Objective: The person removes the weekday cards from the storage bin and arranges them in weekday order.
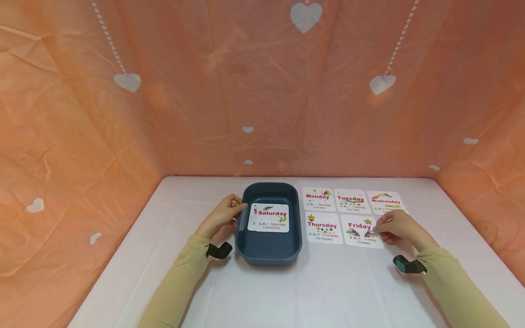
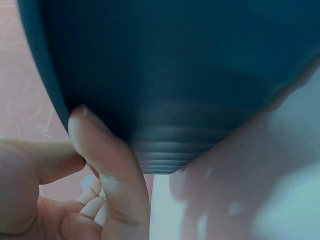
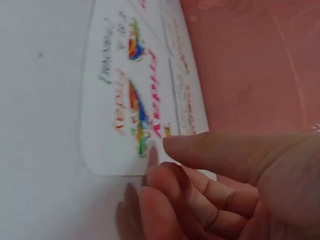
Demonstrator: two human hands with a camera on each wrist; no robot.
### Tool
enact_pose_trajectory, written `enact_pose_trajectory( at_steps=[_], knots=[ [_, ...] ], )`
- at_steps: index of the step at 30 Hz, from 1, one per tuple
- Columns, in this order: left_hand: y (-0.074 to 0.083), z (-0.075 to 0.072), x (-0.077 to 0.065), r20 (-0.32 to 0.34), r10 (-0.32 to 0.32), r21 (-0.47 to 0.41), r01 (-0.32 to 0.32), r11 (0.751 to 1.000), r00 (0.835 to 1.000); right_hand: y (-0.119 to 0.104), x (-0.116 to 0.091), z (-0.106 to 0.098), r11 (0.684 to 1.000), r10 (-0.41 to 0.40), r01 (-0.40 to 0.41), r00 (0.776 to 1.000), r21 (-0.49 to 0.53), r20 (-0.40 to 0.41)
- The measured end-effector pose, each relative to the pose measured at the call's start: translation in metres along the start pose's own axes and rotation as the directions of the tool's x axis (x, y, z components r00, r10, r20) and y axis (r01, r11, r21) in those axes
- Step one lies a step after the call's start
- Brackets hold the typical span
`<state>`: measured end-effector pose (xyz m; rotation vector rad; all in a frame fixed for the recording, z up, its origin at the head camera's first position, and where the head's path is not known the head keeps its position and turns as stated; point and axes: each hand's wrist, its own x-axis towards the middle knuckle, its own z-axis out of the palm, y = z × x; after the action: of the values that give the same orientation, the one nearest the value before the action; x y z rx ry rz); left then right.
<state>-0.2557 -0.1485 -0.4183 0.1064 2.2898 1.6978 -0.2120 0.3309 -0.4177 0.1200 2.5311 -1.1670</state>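
Observation:
My left hand (image 1: pixel 224 213) grips the left rim of a dark blue plastic tray (image 1: pixel 268 248), thumb and finger on either side of the wall in the left wrist view. Inside the tray lies a white Saturday card (image 1: pixel 268 218), with the edge of another card showing under its left side. At the right, my right hand (image 1: pixel 399 229) pinches the right edge of the Friday card (image 1: pixel 361 234) between thumb and fingers. That card lies flat or nearly so, beside the Thursday card (image 1: pixel 324 230). The right wrist view shows the thumb (image 3: pixel 200 150) over the card's edge.
Above Thursday and Friday, a row of cards holds Monday (image 1: pixel 318 200), Tuesday (image 1: pixel 352 202) and Wednesday (image 1: pixel 385 200). A white cloth covers the table (image 1: pixel 320 291). Orange curtains (image 1: pixel 262 91) with white hearts enclose the back and sides.

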Motion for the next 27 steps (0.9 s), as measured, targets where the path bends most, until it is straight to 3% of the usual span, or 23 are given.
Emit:
enact_pose_trajectory(
  at_steps=[10,19,27],
  knots=[
    [0.001,0.000,-0.001,0.004,0.003,-0.008,-0.003,1.000,1.000,-0.029,-0.001,-0.007,0.992,-0.114,0.114,0.993,0.061,0.009],
    [0.001,0.000,-0.001,0.008,-0.009,-0.005,0.009,1.000,1.000,-0.078,0.002,0.014,0.941,-0.266,0.242,0.961,0.235,0.073],
    [0.001,0.000,-0.001,-0.001,-0.009,-0.001,0.009,1.000,1.000,-0.118,0.001,0.036,0.889,-0.376,0.336,0.924,0.312,0.076]
  ],
)
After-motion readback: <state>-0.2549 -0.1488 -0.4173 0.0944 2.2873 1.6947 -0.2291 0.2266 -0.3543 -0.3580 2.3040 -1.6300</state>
